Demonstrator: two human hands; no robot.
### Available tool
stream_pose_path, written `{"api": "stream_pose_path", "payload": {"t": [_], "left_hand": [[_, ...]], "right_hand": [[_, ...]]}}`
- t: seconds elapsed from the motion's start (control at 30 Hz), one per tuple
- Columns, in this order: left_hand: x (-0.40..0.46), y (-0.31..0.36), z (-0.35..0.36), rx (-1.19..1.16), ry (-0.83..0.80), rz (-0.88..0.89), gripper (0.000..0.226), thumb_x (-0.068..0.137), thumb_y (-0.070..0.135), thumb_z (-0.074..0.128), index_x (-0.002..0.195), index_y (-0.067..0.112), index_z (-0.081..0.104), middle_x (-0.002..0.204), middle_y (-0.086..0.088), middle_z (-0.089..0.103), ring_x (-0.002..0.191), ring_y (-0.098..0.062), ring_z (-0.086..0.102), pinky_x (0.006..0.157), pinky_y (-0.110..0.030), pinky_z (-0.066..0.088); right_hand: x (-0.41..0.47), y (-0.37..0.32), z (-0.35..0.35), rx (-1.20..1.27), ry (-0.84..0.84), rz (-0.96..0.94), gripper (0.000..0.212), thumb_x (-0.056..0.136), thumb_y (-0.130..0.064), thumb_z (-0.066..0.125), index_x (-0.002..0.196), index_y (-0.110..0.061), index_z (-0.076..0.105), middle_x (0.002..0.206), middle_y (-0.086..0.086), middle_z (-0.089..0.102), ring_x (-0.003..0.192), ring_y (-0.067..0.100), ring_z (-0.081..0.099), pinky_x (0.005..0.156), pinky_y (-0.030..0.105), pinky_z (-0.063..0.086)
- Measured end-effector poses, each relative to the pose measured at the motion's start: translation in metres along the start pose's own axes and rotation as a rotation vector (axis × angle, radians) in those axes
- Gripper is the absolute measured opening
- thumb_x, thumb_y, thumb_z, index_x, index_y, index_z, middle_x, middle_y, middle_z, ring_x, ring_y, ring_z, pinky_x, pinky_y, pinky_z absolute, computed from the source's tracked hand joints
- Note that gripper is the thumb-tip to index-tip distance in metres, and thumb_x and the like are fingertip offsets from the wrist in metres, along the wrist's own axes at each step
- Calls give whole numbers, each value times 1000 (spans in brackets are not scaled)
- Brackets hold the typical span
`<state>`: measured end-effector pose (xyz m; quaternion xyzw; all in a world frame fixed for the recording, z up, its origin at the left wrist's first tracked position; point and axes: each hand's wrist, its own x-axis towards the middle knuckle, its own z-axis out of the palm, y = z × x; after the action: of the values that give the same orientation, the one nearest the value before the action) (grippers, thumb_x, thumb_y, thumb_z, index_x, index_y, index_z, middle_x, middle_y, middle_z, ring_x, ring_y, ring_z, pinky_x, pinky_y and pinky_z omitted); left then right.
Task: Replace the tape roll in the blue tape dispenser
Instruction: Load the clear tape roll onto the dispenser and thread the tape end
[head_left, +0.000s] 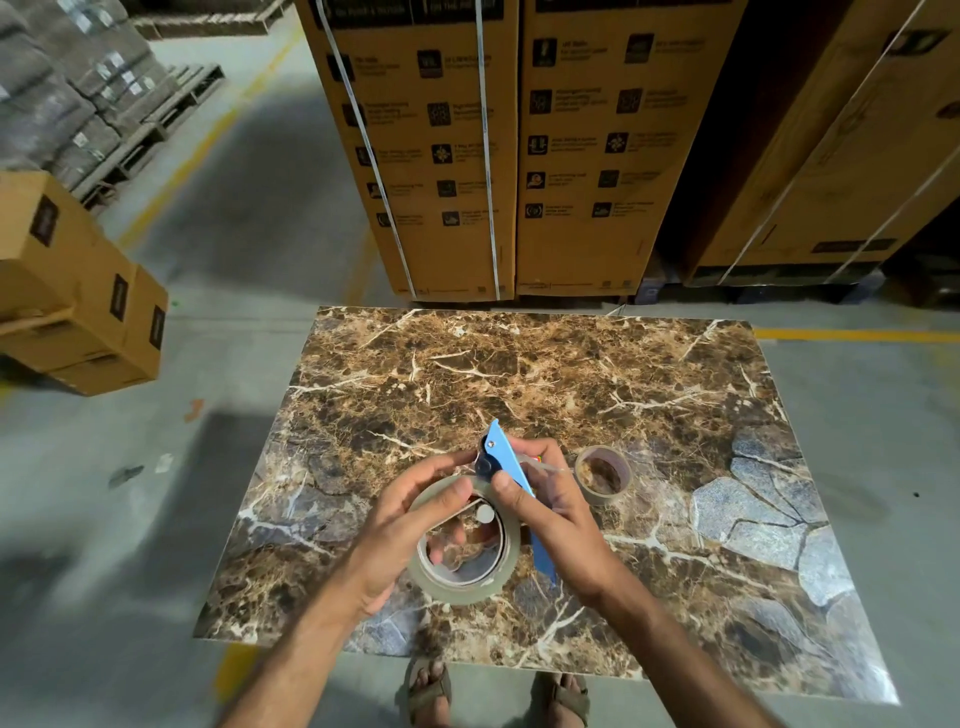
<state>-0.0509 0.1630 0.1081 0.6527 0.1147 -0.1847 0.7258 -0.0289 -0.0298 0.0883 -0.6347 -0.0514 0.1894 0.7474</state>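
Above the marble-patterned table top (571, 374) I hold the blue tape dispenser (511, 467) in my right hand (550, 509), its nose pointing away and up, its handle slanting down toward me. My left hand (410, 514) grips a large clear tape roll (467, 582) at its top edge, right beside the dispenser's black hub. The roll's open core faces me and a small grey spindle shows inside it. A nearly used-up tape roll (602, 475), mostly brown core, lies flat on the table just right of my right hand.
Tall strapped cardboard boxes (519, 156) stand behind the table. Smaller cartons (78, 291) are stacked on the floor at left, with pallets of grey bundles (78, 104) beyond. My sandalled feet (493, 696) show at the table's near edge. Yellow lines mark the concrete floor.
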Motion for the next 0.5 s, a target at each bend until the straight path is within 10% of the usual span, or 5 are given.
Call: {"api": "stream_pose_path", "payload": {"t": [0.17, 0.27, 0.5], "left_hand": [[-2, 4, 0, -51, 74, 48, 37, 85, 26, 73, 122, 29, 72, 96, -7, 75, 57, -11, 58, 42, -19, 43], [0, 8, -1, -59, 100, 82, 30, 85, 29, 79, 114, 34, 75, 89, -4, 74, 55, -11, 57, 42, -18, 44], [1, 12, -4, -62, 109, 98, 43, 68, 46, 81, 109, 35, 78, 95, -3, 77, 53, -10, 57, 40, -17, 40]], "right_hand": [[-7, -7, -7, -85, -81, 18, 73, 85, -77, 53, 143, -33, 50, 140, -20, 60, 130, 2, 58, 101, 19, 52], [-7, -7, 1, -206, -105, -5, 50, 92, -72, 44, 141, -65, 40, 144, -40, 47, 139, -6, 45, 116, 30, 41], [-7, 4, 16, -223, 85, -173, 49, 105, -31, 52, 153, -24, 46, 154, 1, 53, 142, 22, 50, 116, 55, 42]]}}
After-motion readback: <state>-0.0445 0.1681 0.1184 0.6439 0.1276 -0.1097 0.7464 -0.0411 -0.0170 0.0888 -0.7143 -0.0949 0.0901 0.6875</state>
